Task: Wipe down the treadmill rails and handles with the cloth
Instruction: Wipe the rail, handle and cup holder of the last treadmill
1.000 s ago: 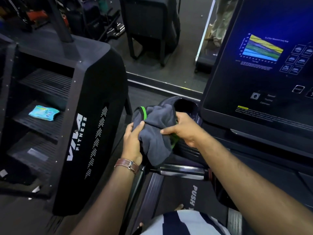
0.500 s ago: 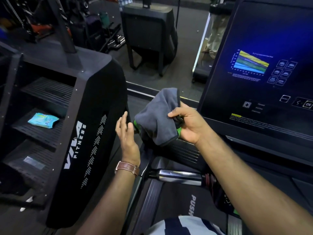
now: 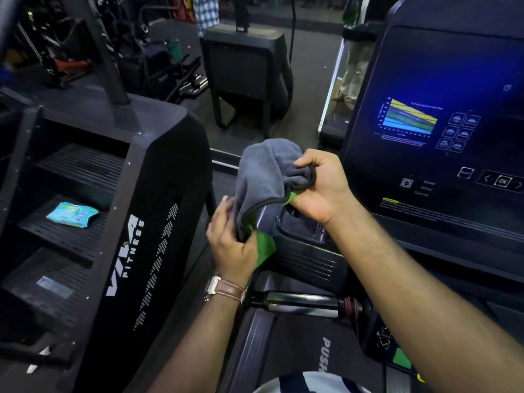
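- The cloth, grey on one face with a black hem and bright green on the other, hangs in the air between both hands, above the dark cup holder at the left end of the treadmill's console.
- The right hand has its grip clenched round the cloth's upper bunched edge, thumb on top, fingers curled under the hem, with a bit of green showing beneath them.
- The left hand grasps the cloth's lower end, fingers folded round the grey layer while a green corner sticks out beside the thumb; a watch with a brown strap sits on that wrist.
- Below the hands, a shiny metal handle runs crosswise from the console's base; neither hand nor the cloth touches it.
- The console screen glows blue and shows a coloured chart and small icons.
- To the left stands a black stair machine marked "VIVA FITNESS"; a light-blue packet lies on its middle step.
- A striped shirt shows at the bottom edge of the view, above the treadmill belt with partly visible white lettering.
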`<state>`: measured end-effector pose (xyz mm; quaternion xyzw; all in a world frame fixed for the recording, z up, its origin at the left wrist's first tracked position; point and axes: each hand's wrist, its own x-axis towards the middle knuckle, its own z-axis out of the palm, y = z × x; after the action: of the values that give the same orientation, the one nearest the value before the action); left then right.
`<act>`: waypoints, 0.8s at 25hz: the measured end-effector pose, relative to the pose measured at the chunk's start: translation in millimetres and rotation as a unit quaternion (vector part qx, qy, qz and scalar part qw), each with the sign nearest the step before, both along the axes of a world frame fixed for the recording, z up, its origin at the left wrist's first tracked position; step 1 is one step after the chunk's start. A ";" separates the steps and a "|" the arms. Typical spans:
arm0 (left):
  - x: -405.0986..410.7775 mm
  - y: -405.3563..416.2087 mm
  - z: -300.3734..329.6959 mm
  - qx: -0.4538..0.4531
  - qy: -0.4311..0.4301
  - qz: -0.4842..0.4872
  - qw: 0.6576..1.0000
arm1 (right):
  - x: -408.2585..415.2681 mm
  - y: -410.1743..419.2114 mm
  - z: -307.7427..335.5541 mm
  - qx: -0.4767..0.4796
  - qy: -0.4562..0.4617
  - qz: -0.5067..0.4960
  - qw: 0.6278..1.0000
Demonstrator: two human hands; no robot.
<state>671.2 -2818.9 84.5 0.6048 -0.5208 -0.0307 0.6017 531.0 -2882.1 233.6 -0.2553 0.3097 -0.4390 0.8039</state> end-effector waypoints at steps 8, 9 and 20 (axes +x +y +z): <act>43.3 -14.2 36.0 0.061 0.052 -0.232 0.969 | -14.0 -13.0 -21.7 -0.040 0.099 -0.088 0.990; 40.3 -15.1 40.8 0.055 0.003 -0.258 0.965 | -12.3 -11.5 -18.1 -0.058 0.115 -0.064 0.990; 37.0 -13.7 66.4 0.162 0.596 -0.258 0.743 | -8.0 -11.3 -21.6 -0.157 0.208 -0.083 0.962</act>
<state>708.3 -2832.6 151.0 0.3946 -0.1792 -0.6229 0.6513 523.0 -2893.4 212.0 -0.4370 0.4176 -0.4846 0.6324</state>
